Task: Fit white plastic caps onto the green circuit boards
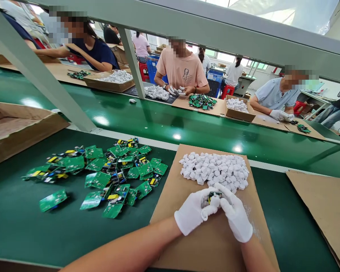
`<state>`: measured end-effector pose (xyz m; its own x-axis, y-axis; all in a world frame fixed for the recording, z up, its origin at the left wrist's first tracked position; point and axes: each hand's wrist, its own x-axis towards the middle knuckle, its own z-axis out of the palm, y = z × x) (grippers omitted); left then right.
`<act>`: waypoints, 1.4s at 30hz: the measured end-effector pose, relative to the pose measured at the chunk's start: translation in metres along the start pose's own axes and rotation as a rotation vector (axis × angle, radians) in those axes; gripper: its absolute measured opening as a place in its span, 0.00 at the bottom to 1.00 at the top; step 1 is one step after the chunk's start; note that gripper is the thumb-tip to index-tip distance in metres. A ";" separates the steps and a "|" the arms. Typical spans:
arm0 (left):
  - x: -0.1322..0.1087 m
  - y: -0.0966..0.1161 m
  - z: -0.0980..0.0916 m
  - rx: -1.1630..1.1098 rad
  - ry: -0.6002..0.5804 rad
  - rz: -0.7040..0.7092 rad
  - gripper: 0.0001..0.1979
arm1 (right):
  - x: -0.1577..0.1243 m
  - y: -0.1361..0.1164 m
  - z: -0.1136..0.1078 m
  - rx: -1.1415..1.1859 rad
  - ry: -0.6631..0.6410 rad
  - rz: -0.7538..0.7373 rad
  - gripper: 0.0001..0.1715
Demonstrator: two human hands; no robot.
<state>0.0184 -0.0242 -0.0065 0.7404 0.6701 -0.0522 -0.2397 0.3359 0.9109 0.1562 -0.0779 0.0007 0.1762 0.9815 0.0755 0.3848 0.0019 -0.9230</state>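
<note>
a partly hidden circuit board (215, 193) with a yellow part is held above the cardboard sheet (212, 243); white pieces (215, 169) lie heaped on the sheet's far end, green boards (99, 180) left of it.

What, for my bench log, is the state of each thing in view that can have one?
Held board: gripped in both hands, partly hidden
Left hand: gloved, closed on held board
Right hand: gloved, closed on held board
Loose boards: piled untidily
Lone board: lying apart
White pieces: heaped
Near cardboard: flat, under white pieces
Right cardboard: flat, partly out of view
Left box: open
Far boxes: open, containing white pieces
</note>
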 end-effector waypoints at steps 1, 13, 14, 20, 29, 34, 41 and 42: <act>0.000 -0.001 -0.001 0.010 0.007 0.013 0.13 | 0.000 0.000 0.001 -0.043 0.015 0.005 0.22; 0.001 0.017 -0.008 -0.277 -0.171 -0.257 0.18 | 0.000 0.005 -0.003 -0.259 0.058 -0.036 0.20; 0.001 0.017 -0.009 -0.315 -0.168 -0.294 0.17 | 0.000 0.005 -0.004 -0.245 0.055 -0.031 0.20; -0.001 0.007 -0.009 -0.512 -0.161 -0.350 0.14 | -0.002 0.004 -0.007 -0.186 0.055 -0.038 0.21; -0.004 -0.006 -0.009 -0.606 -0.128 -0.325 0.17 | -0.003 0.003 0.003 -0.063 0.038 0.039 0.24; -0.002 -0.007 -0.011 -0.604 -0.153 -0.310 0.15 | -0.005 0.004 0.001 -0.110 -0.011 0.008 0.25; -0.001 -0.001 -0.012 -0.526 -0.113 -0.315 0.19 | -0.004 -0.008 0.002 -0.020 -0.031 -0.014 0.25; -0.001 0.000 -0.011 -0.498 -0.098 -0.318 0.21 | -0.004 -0.010 0.003 0.023 -0.038 0.018 0.25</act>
<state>0.0106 -0.0170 -0.0110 0.8729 0.4294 -0.2317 -0.2446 0.7959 0.5538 0.1489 -0.0815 0.0083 0.1480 0.9880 0.0443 0.3611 -0.0123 -0.9325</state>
